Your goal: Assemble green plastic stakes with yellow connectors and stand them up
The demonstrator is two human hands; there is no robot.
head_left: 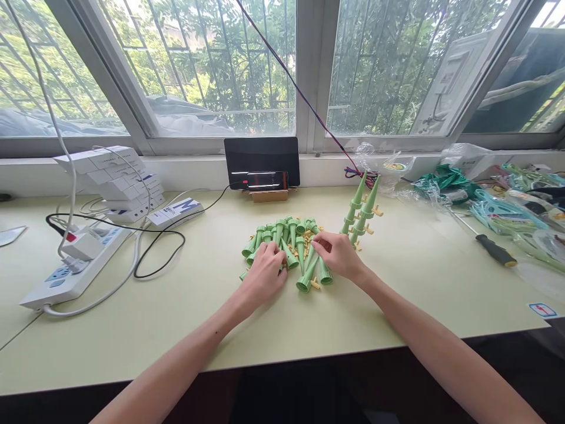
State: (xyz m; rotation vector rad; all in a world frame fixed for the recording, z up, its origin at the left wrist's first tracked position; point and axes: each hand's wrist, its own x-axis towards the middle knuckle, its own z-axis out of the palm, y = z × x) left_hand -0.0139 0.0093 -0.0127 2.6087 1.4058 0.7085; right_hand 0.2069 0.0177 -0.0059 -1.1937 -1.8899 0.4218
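A heap of green plastic watering spikes [281, 228] lies mid-table, with small yellow valves [308, 237] among them. My left hand [267, 270] reaches into the heap's left front, fingers curled down; what they grip is hidden under the hand. On the heap's right side, my right hand [339, 253] pinches a green spike [311, 252] between thumb and fingertips. One loose spike [304, 283] lies at the front beside a yellow valve [315, 284]. Behind my right hand stand two tall stacks of nested spikes [365, 209] with yellow valves sticking out sideways.
A tablet [262, 154] and a phone [267, 181] lean by the window. On the left are a power strip [75, 277], cables and stacked white boxes [119, 176]. A screwdriver [495, 249] and bagged teal items [503, 212] lie on the right.
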